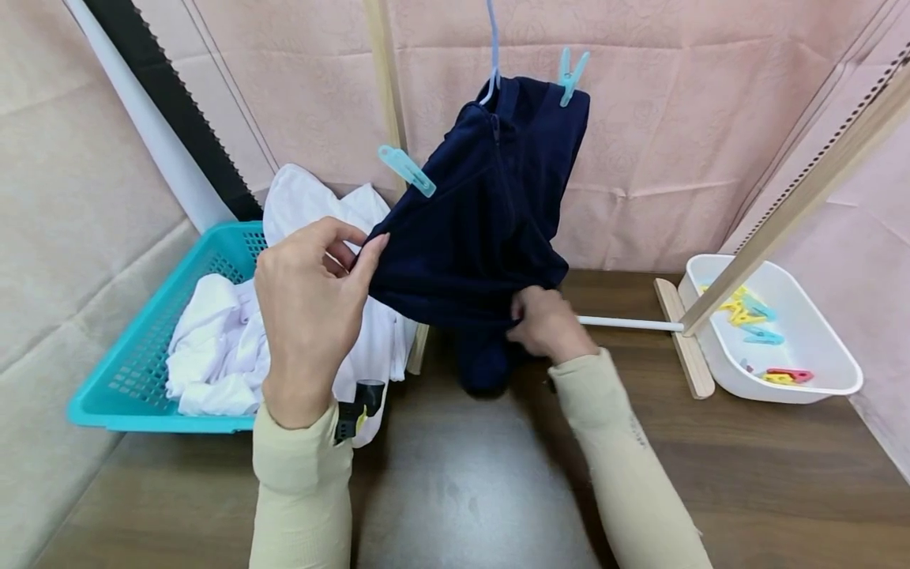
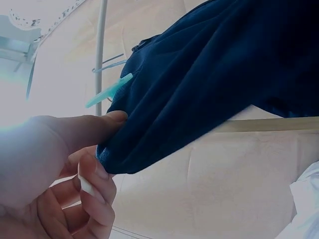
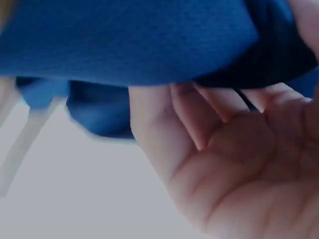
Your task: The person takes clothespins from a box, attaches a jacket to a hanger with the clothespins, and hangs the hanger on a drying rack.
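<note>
A dark navy garment (image 1: 455, 245) hangs from a light blue hanger (image 1: 494, 47). One light blue clothespin (image 1: 407, 170) is on its left edge, another (image 1: 571, 77) at its upper right. My left hand (image 1: 309, 308) pinches the garment's left edge between thumb and fingers, below the left clothespin; the left wrist view shows this pinch on the navy cloth (image 2: 169, 94) close up. At the lower edge, my right hand (image 1: 547, 322) grips the cloth. In the right wrist view its fingers (image 3: 159, 114) go behind the fabric (image 3: 129, 40), their tips hidden.
Left stands a teal basket (image 1: 142, 379) with white clothes (image 1: 220, 348), some draped over its side. At right, a white tub (image 1: 810, 340) holds several yellow, blue and red clothespins. A wooden stand (image 1: 803, 197) with a white rod (image 1: 629, 323) is beside it on the brown table (image 1: 455, 490).
</note>
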Tool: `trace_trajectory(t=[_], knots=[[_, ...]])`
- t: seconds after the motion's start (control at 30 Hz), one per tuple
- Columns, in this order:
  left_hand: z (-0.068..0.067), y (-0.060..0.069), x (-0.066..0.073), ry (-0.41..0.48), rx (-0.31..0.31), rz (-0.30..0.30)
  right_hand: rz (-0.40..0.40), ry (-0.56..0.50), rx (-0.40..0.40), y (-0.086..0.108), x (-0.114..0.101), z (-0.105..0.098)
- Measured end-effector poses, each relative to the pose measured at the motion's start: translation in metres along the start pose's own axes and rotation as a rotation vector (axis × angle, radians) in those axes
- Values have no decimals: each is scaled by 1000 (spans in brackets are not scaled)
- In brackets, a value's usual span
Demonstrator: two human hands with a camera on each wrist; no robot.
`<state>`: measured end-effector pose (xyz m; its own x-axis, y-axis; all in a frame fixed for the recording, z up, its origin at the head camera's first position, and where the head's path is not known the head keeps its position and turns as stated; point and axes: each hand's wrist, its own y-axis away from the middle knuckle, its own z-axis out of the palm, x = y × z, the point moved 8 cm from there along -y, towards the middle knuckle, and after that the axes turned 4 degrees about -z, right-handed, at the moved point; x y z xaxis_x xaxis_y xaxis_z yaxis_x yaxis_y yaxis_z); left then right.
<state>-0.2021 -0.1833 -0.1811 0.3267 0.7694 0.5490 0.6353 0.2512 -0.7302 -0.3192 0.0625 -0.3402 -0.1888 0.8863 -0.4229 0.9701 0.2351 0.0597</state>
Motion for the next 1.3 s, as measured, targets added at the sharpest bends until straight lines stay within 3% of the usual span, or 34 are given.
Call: trace_trajectory(t=[0.1, 0.2, 0.4, 0.47, 0.57, 0.77, 0.83, 0.87, 0.9, 1.0, 1.1, 1.17, 1.3], knots=[[2, 0, -1, -2, -2, -5, 80, -93, 91, -3, 29, -20], [5, 0, 0, -4, -15, -3, 81, -151, 163, -16, 49, -18], [10, 2, 1, -5, -40, 1, -34, -133, 41, -49, 65, 16], [11, 3, 1, -1, -45, 4, -66, -143, 68, -54, 65, 17], [10, 4, 2, 5, -43, 9, -80, -171, 226, -56, 61, 4], [6, 3, 3, 20, -8, 19, -119, -263, 744, -45, 47, -31], [7, 2, 3, 22, -8, 20, -154, -277, 823, -45, 44, -32], [7, 2, 3, 21, -12, 18, -172, -279, 801, -48, 43, -29], [7, 2, 4, 19, -14, 16, -180, -272, 732, -52, 43, -23], [9, 2, 3, 8, -25, 9, -177, -199, 356, -66, 40, 7], [9, 2, 2, -2, -33, 5, -162, -88, -4, -65, 39, 30], [9, 1, 1, -2, -33, 7, -151, -38, -97, -59, 41, 29], [7, 1, -1, 9, -16, 7, -41, -12, -128, -39, 59, 4]])
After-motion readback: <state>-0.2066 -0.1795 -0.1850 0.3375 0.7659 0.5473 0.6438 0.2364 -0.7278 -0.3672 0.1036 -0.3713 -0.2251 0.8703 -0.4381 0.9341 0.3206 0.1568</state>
